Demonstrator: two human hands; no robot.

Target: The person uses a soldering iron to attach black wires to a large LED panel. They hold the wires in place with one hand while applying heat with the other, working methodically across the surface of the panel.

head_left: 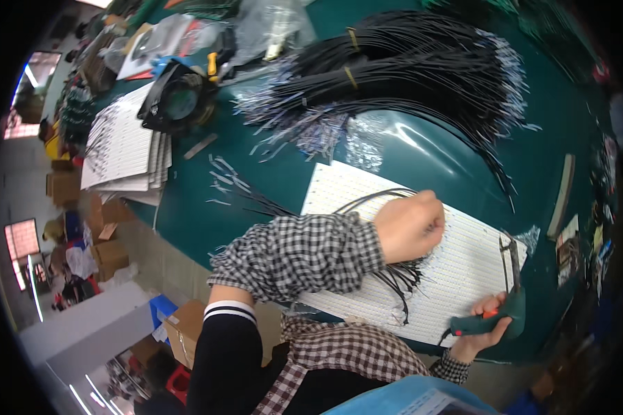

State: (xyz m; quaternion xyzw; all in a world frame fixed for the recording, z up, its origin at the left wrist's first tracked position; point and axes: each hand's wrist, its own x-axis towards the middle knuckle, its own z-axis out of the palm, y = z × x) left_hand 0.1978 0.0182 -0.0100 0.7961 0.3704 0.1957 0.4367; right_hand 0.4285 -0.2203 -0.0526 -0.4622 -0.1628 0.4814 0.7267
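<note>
Keeping black wires [399, 278] steady beside the clenched left hand [410, 227], contents unseen, is advised, with the soldering gun [474, 325] grasped by the right hand [489, 339].

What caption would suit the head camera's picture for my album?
Left hand curled over a white board and black wires, right hand gripping a green handheld tool.

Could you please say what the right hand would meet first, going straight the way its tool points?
Probably the black wire bundle, at its trailing ends, though the height of the green tool is unclear.
</note>
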